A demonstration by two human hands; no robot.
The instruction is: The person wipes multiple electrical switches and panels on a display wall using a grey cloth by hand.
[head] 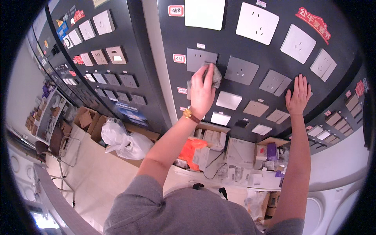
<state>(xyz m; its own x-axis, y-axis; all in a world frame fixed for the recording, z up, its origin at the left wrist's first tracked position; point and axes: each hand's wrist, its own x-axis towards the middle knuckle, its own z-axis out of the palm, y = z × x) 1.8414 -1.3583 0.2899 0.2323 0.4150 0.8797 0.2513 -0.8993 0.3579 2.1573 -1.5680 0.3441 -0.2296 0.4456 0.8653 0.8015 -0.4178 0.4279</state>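
A crumpled grey cloth (216,77) is held in my left hand (203,89), pressed against the lower right corner of a grey wall socket (199,57) on a black display board (173,38). A watch with a brown strap (191,115) is on that wrist. My right hand (299,95) rests flat against the board, fingers pointing up, and partly covers a panel at the right end of the grey row. Left of it is a grey socket with a switch (275,82); another grey socket (241,70) sits between my hands. White sockets (257,23) fill the row above.
Below the board stand open cartons (216,138), an orange plastic bag (192,152), a white box (241,152) and a dark cable (207,173). To the left are a second display board (102,70), a stuffed white plastic bag (124,141) and a metal-framed chair (58,147).
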